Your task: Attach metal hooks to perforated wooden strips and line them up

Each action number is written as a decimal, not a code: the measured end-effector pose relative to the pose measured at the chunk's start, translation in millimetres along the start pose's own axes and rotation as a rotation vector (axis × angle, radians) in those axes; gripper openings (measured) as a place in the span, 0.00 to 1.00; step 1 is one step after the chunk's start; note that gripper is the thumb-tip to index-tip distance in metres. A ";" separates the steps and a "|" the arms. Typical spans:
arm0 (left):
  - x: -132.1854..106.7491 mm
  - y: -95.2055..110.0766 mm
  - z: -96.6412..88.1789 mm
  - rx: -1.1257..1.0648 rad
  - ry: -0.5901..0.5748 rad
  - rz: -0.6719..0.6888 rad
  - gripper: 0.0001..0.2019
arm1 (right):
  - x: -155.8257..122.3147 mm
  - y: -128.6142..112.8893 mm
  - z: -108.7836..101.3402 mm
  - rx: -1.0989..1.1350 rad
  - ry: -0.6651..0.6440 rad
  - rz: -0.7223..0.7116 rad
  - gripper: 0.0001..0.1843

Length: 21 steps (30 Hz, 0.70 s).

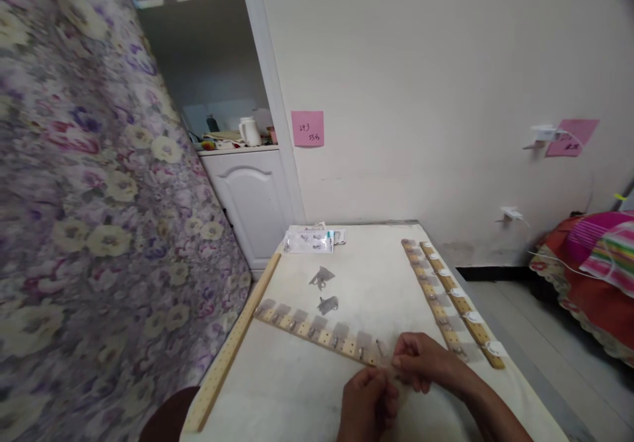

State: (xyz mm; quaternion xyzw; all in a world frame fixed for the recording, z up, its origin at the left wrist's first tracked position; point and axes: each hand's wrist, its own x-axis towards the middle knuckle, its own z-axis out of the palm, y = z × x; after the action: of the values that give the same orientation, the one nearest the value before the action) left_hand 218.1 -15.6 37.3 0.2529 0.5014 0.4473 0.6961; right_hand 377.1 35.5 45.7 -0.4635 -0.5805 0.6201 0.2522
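A wooden strip [317, 336] with drilled holes lies slantwise across the table, bearing a row of clear adhesive hooks [314, 330]. At its right end, my left hand [369, 399] is closed in a pinch just below the strip. Beside it, my right hand [421, 363] also has thumb and fingers pressed together, near the clear hook [380, 348] at that end. Whatever lies between the fingertips of either hand is too small or hidden to name. Two loose groups of clear hooks, an upper one [321, 277] and a lower one [327, 305], rest beyond the strip.
A bare wooden strip [232, 343] runs along the table's left edge. On the right lie a strip with clear hooks [433, 296] and a strip with white hooks [465, 310]. Packaging [310, 240] lies at the back of the table [277, 389], near the wall.
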 end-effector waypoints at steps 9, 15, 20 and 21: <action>-2.4 -3.0 2.2 0.079 -0.026 -0.018 0.20 | 8.5 2.9 13.0 0.088 0.009 -0.049 0.11; 1.7 -12.1 -5.5 0.141 -0.103 -0.054 0.16 | 13.3 -3.5 4.4 0.045 0.054 -0.100 0.11; 9.9 -18.2 -19.4 0.097 -0.029 -0.061 0.16 | 8.5 -12.7 -8.3 -0.153 0.061 -0.245 0.10; 11.1 -17.9 -20.8 0.098 -0.024 -0.053 0.16 | 7.9 -13.1 -9.7 -0.185 0.042 -0.251 0.10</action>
State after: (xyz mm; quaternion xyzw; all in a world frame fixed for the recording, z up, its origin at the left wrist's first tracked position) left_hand 206.6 -16.3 10.1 0.2784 0.5209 0.4006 0.7005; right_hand 379.1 49.5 57.0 -0.4214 -0.6833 0.5176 0.2960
